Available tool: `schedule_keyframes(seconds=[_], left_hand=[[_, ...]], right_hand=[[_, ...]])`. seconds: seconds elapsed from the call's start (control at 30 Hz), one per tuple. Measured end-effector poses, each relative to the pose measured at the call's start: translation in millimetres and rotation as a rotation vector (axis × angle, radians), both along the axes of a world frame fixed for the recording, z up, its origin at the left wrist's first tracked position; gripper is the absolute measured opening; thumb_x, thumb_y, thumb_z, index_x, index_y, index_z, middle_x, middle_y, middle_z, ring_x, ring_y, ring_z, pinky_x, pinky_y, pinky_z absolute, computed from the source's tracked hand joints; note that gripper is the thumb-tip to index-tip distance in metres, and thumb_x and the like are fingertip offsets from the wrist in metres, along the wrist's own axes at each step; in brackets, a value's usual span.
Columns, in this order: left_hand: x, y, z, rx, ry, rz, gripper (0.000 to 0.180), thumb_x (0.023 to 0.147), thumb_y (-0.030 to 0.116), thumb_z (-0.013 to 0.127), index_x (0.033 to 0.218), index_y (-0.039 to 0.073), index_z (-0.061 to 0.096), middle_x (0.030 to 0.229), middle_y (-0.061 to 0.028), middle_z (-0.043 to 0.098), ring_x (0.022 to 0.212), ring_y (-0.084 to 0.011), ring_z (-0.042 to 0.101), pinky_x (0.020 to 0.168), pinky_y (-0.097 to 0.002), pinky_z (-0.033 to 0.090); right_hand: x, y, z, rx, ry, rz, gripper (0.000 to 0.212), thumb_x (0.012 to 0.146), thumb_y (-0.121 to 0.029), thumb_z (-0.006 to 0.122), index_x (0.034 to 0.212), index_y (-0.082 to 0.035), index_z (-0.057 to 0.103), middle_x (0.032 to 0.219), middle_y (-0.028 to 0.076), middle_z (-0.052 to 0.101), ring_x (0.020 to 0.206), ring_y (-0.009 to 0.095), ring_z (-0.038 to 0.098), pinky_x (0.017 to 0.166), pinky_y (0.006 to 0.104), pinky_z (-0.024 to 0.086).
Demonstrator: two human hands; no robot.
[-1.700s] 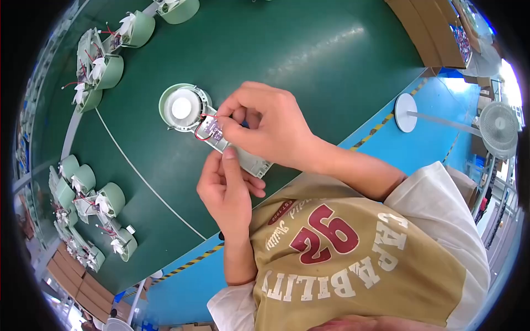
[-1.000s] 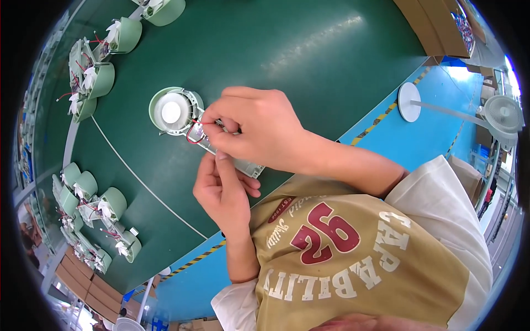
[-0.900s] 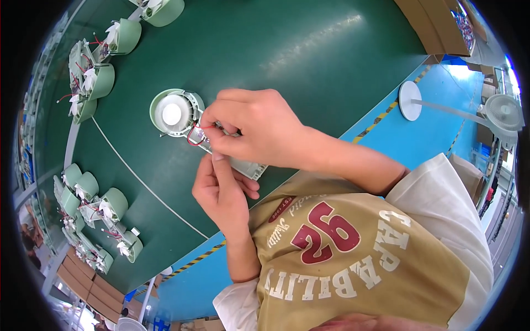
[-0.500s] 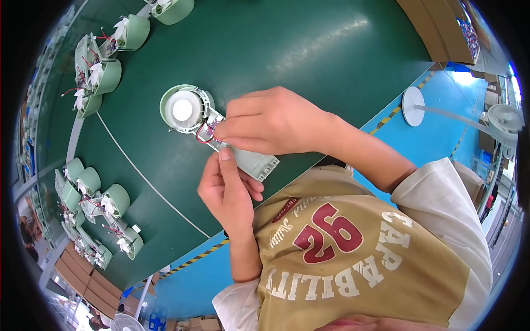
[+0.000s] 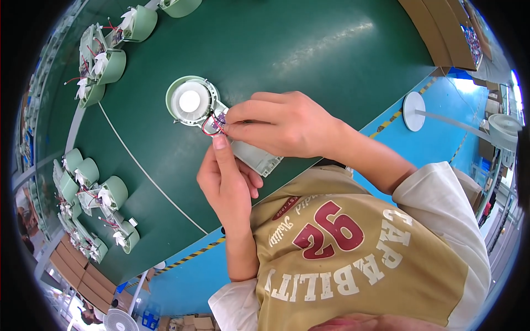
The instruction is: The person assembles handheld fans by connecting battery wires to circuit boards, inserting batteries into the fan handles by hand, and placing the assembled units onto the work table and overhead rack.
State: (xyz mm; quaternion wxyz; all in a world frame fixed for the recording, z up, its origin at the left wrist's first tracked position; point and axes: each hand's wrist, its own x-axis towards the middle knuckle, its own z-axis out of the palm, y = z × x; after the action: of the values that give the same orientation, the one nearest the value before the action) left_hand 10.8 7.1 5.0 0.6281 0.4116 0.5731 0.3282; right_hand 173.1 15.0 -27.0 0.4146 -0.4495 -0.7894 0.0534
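A half-built handheld fan lies at an angle over the green table, with its round pale-green head [image 5: 171,95] up and left and its open handle housing [image 5: 257,158] running toward me. White fan parts fill the head. Where head and handle join sits a small purple circuit board [image 5: 221,119], with red and black wires [image 5: 204,128] looping beside it. My right hand [image 5: 287,124] pinches at the board from the right, its fingertips partly hiding it. My left hand [image 5: 223,176] grips the handle from the near-left side, the thumb pressed by the wires and the other fingers partly beneath.
Several similar open fan bodies [image 5: 113,66] with white blades and loose wires stand at the far left. Another group [image 5: 113,193] sits at the near left. A thin pale line [image 5: 144,170] crosses the table [image 5: 292,33]. A cardboard box [image 5: 428,33] stands at the far right.
The fan has shifted slightly up and right in the picture. My left thumb has moved up closer to the wires, while my right fingers stay at the board.
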Motion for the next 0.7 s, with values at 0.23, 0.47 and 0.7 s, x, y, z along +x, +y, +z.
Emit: schedule_keyframes(seconds=[0.23,0.47,0.7], left_hand=[[2.4,8.5,1.7,-0.087,-0.014,0.017,0.057,0.108,0.047,0.038,0.085,-0.001,0.057,0.054,-0.0049,0.052,0.039,-0.0096,0.048,0.033,-0.0233,0.03],[0.7,9.0,-0.8,-0.094,-0.014,0.009,0.052,0.108,0.043,0.039,0.082,0.001,0.055,0.055,-0.0041,0.052,0.039,-0.0093,0.047,0.033,-0.0237,0.028],[3.8,9.1,1.3,-0.087,-0.027,0.019,0.049,0.108,0.04,0.041,0.08,0.003,0.056,0.054,-0.0015,0.051,0.038,-0.0072,0.043,0.033,-0.0235,0.027]], right_hand=[[0.3,-3.3,1.7,0.035,-0.032,-0.043,0.024,0.071,-0.004,0.075,0.095,-0.009,0.075,0.099,-0.001,0.068,0.066,0.013,0.06,0.05,0.0251,0.051],[-2.7,-8.2,2.6,-0.021,0.05,-0.082,0.027,0.071,-0.003,0.075,0.097,-0.009,0.075,0.103,0.0,0.07,0.069,0.016,0.062,0.055,0.0278,0.053],[-12.1,-17.6,1.4,-0.057,0.19,-0.104,0.026,0.074,-0.001,0.074,0.1,-0.004,0.074,0.107,0.006,0.069,0.083,0.025,0.067,0.069,0.0345,0.057]])
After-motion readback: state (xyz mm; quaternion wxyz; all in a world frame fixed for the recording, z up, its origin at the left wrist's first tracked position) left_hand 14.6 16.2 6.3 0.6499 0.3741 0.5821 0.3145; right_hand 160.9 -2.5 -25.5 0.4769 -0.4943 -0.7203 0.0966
